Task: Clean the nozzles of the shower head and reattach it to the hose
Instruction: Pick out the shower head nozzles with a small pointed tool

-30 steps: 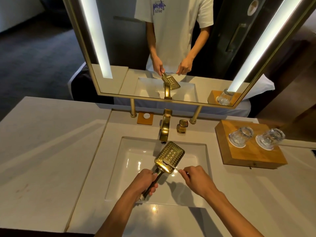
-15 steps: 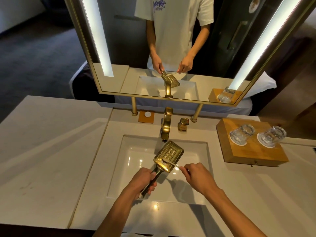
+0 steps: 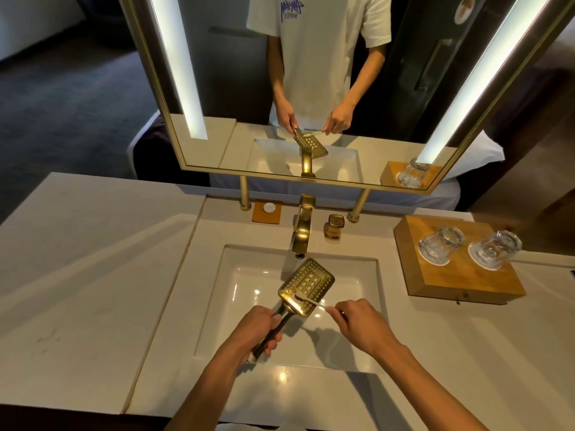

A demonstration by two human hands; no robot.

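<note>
A gold, square shower head with rows of nozzles is held face up over the white sink basin. My left hand grips its handle from below. My right hand pinches the end of a white toothbrush, whose bristle end lies on the near edge of the nozzle face. No hose is in view.
A gold faucet and its knob stand behind the basin. A wooden block with two upturned glasses sits on the counter at right. A small wooden coaster lies left of the faucet. A framed mirror rises behind.
The brush head has slid along the near edge of the nozzle face. Both hands stay over the basin; the view shifted slightly.
</note>
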